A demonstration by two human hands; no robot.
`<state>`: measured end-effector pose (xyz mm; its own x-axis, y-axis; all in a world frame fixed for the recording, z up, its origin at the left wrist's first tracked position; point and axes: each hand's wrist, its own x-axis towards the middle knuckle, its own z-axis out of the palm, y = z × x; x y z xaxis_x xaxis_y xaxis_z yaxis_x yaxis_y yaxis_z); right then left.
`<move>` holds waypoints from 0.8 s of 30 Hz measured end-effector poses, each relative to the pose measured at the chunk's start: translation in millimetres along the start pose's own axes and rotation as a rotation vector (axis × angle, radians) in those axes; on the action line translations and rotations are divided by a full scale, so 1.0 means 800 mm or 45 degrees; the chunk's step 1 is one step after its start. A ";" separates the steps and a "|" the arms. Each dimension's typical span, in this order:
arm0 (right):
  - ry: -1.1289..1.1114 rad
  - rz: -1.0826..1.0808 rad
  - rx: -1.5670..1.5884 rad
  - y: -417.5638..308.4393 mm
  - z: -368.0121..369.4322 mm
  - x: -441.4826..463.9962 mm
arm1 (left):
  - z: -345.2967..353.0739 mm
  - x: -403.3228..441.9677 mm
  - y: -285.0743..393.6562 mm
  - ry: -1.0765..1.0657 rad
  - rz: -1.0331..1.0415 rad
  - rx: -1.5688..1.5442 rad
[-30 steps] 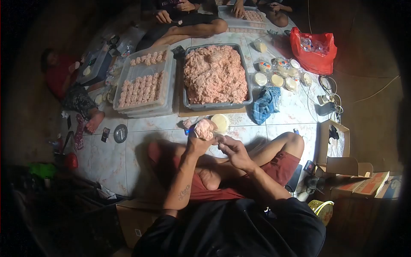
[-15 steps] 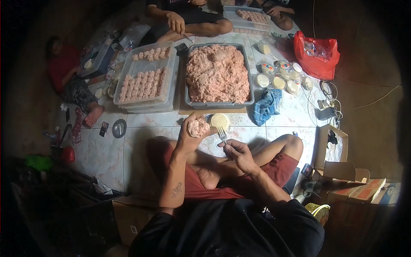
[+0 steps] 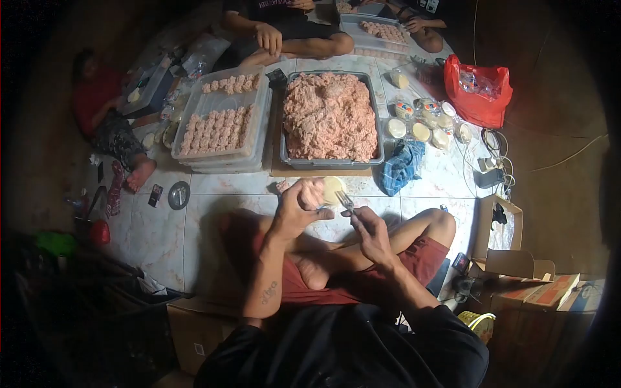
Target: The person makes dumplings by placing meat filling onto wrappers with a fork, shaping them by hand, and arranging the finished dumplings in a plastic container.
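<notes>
My left hand point(image 3: 294, 212) is closed around a pink minced-meat dumpling point(image 3: 312, 193), smeared a little by motion. In my right hand point(image 3: 372, 236) I grip a metal fork point(image 3: 345, 202), tines pointing up and toward the left. Just beyond the fork sits a pale stack of round wrappers point(image 3: 334, 189), partly hidden by the left hand and the tines. Past both hands stands a grey tub point(image 3: 283, 145) heaped with pink minced meat point(image 3: 330, 116). To its left, a clear plastic box point(image 3: 223, 160) carries rows of meat dumplings point(image 3: 217, 129).
A blue checked cloth point(image 3: 402, 168) lies right of the tub, near several packs of round wrappers point(image 3: 420, 132). Farther right are a red plastic bag point(image 3: 477, 97), cables and an open cardboard box point(image 3: 504, 226). Other people sit across and at left; a co-worker's hand point(image 3: 268, 40) rests beyond the tub.
My left hand has turned and shifted slightly right and down with the dumpling. The fork has moved a little right and down. The knife by the co-worker's hand no longer shows.
</notes>
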<state>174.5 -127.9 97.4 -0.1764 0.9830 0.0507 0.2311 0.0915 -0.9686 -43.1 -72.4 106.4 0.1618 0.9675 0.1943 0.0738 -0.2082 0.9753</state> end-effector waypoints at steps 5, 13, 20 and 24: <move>-0.254 0.318 0.533 0.012 0.002 -0.019 | 0.004 -0.004 0.010 -0.096 -0.041 -0.238; 0.101 -0.257 -0.177 -0.006 0.032 0.009 | 0.064 -0.001 -0.017 0.475 0.138 0.092; -0.086 0.136 0.214 0.008 -0.002 -0.016 | 0.015 0.003 0.020 0.150 -0.082 -0.500; -0.132 0.231 0.346 0.010 -0.003 -0.015 | -0.004 0.006 0.034 -0.082 -0.123 -0.294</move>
<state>181.1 -138.4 89.8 -0.2551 0.9567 -0.1399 0.0067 -0.1429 -0.9897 -43.8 -72.9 134.2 0.2278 0.9686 0.0992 -0.1338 -0.0698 0.9886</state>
